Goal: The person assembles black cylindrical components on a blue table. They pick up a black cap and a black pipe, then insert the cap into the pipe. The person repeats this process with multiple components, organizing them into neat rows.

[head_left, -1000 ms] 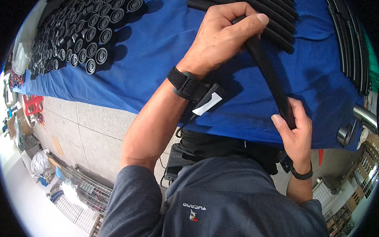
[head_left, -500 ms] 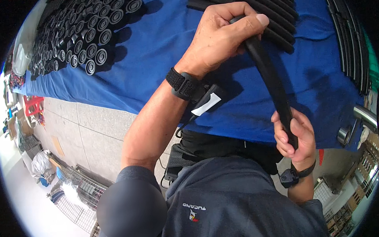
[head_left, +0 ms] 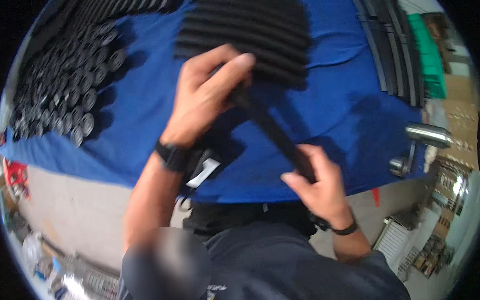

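A black tube (head_left: 275, 132) slants between my two hands above the blue-covered table. At its upper end my left hand (head_left: 202, 98) is closed, thumb laid along the top. My right hand (head_left: 324, 185) grips the lower end, nearer my body, with the thumb on one side and the fingers on the other. The tube looks nearly straight, slightly blurred by motion. Just beyond my hands lies a row of similar ribbed-looking black tubes (head_left: 246, 36), side by side on the blue cloth (head_left: 334, 115). A small black device with a white label (head_left: 203, 173) sits beside my left wrist.
Many black round-ended parts (head_left: 71, 92) stand clustered at the left. Long black strips (head_left: 389, 44) lie along the right edge, near a green bin (head_left: 426, 59). A shiny metal cylinder (head_left: 429, 135) sits at the right corner. A wire basket (head_left: 91, 290) is at the lower left.
The view has shifted, so the table's contents appear farther left and lower. The tube, bowed before, now looks straighter. My right hand has turned its grip, and the hands look closer together.
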The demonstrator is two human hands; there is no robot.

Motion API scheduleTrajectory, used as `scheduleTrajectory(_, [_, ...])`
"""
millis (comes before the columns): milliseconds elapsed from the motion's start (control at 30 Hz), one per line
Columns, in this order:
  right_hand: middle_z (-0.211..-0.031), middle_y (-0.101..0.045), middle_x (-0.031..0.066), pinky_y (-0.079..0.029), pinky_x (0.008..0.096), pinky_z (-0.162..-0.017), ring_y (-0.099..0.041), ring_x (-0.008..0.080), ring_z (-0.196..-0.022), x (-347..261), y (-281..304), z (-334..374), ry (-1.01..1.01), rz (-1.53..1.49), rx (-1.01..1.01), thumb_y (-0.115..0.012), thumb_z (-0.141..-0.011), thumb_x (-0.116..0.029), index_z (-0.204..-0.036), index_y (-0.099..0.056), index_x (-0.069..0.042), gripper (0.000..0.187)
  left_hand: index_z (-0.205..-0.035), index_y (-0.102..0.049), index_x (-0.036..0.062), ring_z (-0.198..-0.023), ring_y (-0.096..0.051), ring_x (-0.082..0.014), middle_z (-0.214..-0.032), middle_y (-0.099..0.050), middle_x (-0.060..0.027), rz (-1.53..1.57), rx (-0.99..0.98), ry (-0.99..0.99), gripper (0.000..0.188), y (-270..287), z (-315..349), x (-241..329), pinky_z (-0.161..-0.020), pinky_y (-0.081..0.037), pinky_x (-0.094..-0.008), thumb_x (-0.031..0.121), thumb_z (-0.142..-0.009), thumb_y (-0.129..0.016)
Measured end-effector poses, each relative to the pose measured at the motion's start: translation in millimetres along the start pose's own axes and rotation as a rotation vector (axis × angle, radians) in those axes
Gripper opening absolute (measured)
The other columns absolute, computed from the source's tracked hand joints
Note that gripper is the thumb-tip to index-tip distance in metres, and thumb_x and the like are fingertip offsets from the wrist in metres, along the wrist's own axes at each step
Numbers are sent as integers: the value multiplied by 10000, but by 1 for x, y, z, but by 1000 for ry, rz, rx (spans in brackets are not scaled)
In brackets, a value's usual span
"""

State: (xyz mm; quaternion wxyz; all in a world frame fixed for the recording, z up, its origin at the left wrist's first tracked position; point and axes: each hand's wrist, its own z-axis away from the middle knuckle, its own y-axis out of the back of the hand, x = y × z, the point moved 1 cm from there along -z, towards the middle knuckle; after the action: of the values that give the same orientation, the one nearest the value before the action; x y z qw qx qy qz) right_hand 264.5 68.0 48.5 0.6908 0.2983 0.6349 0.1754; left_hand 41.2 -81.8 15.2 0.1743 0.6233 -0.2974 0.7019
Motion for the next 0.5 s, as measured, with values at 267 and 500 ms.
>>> scheduleTrajectory(267, [-776, -559, 4, -386, 219, -469, -488, 55, -538, -9, 20, 2, -661, -961, -405, -664, -1009, -227, -1280, -568, 32, 387, -781, -610, 65, -564, -447, -29, -717, -556, 35, 34, -23, -115, 299, -6, -1, 1, -482, -329, -209, 263, -1003, -634])
scheduleTrajectory(500, [-767, -559, 26, -398, 233, -415, -504, 78, -519, -6, 23, -1, -589, -931, -514, -604, -1045, -311, -1249, -544, -33, 350, -780, -608, 66, -559, -440, -35, -735, -570, 17, 84, -20, -106, 329, -5, 1, 3, -482, -330, -209, 298, -1011, -635])
